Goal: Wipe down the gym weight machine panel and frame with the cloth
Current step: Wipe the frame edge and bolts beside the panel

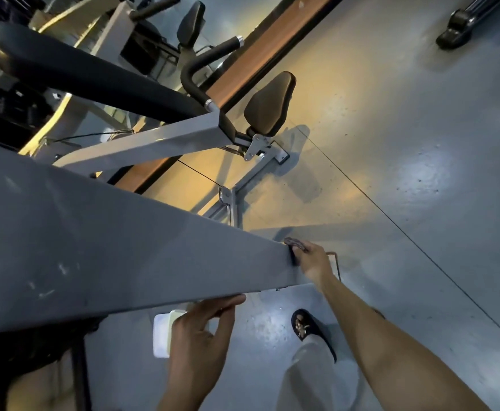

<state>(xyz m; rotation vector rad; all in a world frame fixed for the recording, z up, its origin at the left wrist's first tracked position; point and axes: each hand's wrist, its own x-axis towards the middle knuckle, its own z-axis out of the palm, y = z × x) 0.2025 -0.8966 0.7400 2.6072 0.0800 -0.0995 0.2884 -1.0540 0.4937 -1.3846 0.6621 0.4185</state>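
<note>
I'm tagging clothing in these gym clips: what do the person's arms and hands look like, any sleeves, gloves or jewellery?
Both forearms are bare, with no sleeves reaching into view. The left hand and right hand wear no gloves, and no watch, ring or wristband is visible.

Open floor (420,173) beyond panel (94,247)

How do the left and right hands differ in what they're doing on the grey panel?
The right hand grips a dark crumpled cloth against the far corner of the flat grey metal panel; the left hand holds no cloth. The left hand's fingers reach up to the panel's near edge. Both hands touch the panel.
</note>
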